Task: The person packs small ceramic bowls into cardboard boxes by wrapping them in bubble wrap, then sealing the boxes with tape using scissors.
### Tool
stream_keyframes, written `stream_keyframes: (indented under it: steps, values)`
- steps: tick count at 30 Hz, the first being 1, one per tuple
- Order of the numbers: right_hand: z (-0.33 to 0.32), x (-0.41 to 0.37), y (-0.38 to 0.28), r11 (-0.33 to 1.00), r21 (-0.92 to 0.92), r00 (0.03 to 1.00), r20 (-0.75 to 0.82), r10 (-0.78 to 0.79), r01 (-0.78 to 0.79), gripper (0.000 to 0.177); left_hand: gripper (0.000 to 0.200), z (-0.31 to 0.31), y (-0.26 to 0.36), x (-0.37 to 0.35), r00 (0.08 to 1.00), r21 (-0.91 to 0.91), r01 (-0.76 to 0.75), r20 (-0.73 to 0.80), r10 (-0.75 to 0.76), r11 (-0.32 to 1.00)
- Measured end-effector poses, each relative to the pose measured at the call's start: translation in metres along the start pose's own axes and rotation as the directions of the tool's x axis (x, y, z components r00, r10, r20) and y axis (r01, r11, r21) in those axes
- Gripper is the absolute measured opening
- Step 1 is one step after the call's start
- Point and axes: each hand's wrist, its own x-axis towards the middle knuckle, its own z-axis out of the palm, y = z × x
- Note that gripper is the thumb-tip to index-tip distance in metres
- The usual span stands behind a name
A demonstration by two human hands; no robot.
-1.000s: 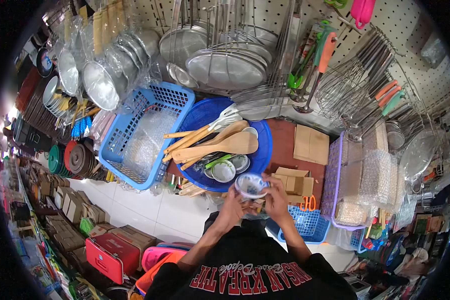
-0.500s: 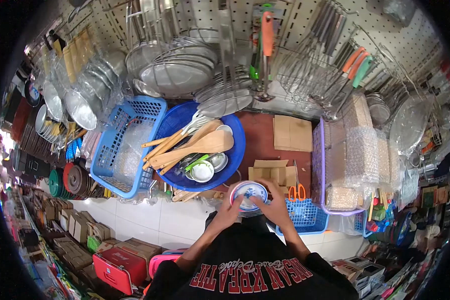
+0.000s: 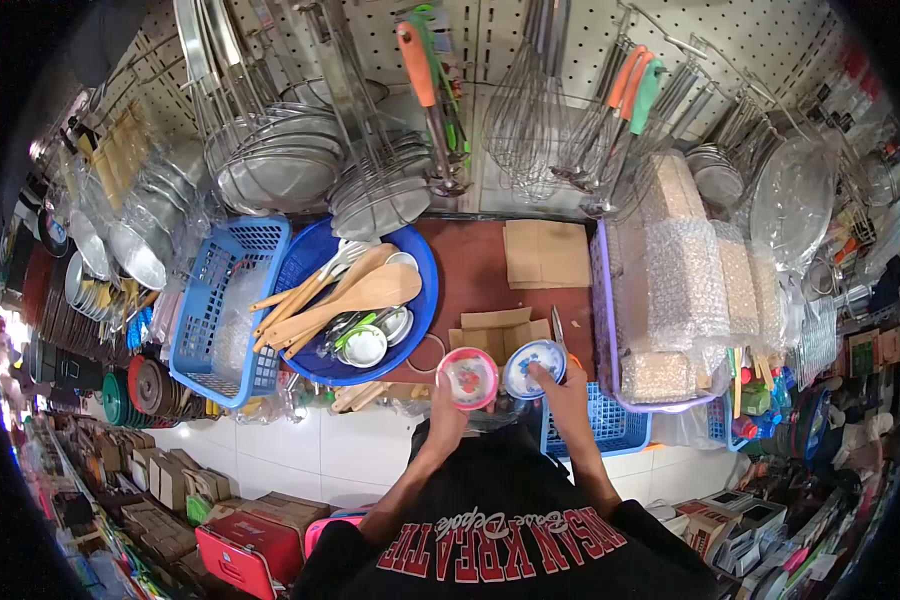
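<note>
In front of my chest, my left hand grips a small pink-rimmed bowl with a flower pattern inside. My right hand holds a small blue-rimmed bowl with blue flowers, its thumb lying over the inside. The two bowls are side by side, a narrow gap between them. Just beyond them sits an open cardboard box. Close to my right hand are scissors, their orange handles partly hidden.
A blue colander holds wooden spatulas, spoons and small bowls. Light blue baskets stand left and near right. A purple basket holds bubble-wrapped goods. Flat cardboard lies behind; strainers and whisks hang above.
The bowls, earlier together with the blue one on top, are now apart, the pink one in my left hand, the blue one in my right. The camera view has shifted to the right.
</note>
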Motion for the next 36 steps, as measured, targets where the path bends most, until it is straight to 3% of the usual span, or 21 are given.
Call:
stream_keyframes:
  steps: [2,7,8,11,15,21,24,27,30,33,36]
  values:
    - [-0.013,0.004,0.004,0.998,-0.025,0.998,-0.018,-0.066,0.065,0.025,0.057,-0.011,-0.015,0.012,0.998,-0.145,0.033,-0.044,-0.039,0.989]
    - [-0.028,0.007,0.016,0.992,-0.036,0.992,0.041,-0.119,0.121,0.026,0.056,-0.007,-0.033,0.01,0.995,0.03,0.059,0.076,-0.061,0.998]
    - [-0.032,0.007,0.018,0.991,-0.075,0.991,0.073,-0.108,0.114,0.024,0.056,0.001,-0.031,0.007,0.99,0.073,0.068,0.12,-0.077,0.995]
    - [-0.042,0.011,0.024,0.851,-0.391,0.936,0.184,-0.3,0.35,0.022,0.055,0.022,-0.033,0.003,0.988,0.089,-0.005,0.156,-0.009,0.996]
    - [-0.037,0.012,0.026,0.947,-0.203,0.966,0.107,-0.233,0.251,0.023,0.049,0.028,-0.049,0.005,0.995,0.065,0.063,0.074,-0.068,0.996]
    - [-0.048,0.018,0.027,0.926,-0.318,0.975,0.147,-0.166,0.206,0.027,0.041,0.041,-0.036,0.0,0.979,0.476,-0.109,0.201,0.013,0.873]
    - [-0.043,0.018,0.013,0.87,-0.403,0.958,0.147,-0.246,0.285,0.026,0.042,0.036,-0.048,0.003,0.979,0.555,-0.154,0.199,0.05,0.817]
    - [-0.049,0.022,0.01,0.748,-0.542,0.919,0.297,-0.258,0.385,0.023,0.042,0.038,-0.048,0.005,0.982,0.521,-0.098,0.19,-0.004,0.848]
    - [-0.055,0.031,0.013,0.828,-0.491,0.951,0.269,-0.154,0.273,0.019,0.044,0.034,-0.03,0.019,0.946,0.638,-0.253,0.322,0.047,0.727]
    - [-0.058,0.043,0.015,0.825,-0.466,0.946,0.206,-0.25,0.32,0.019,0.048,0.037,0.0,0.027,0.929,0.893,-0.353,0.299,0.219,0.278]
    - [-0.046,0.051,-0.004,0.712,-0.574,0.912,0.194,-0.361,0.404,0.023,0.068,0.025,0.002,0.051,0.878,0.913,-0.375,0.405,0.257,-0.158]
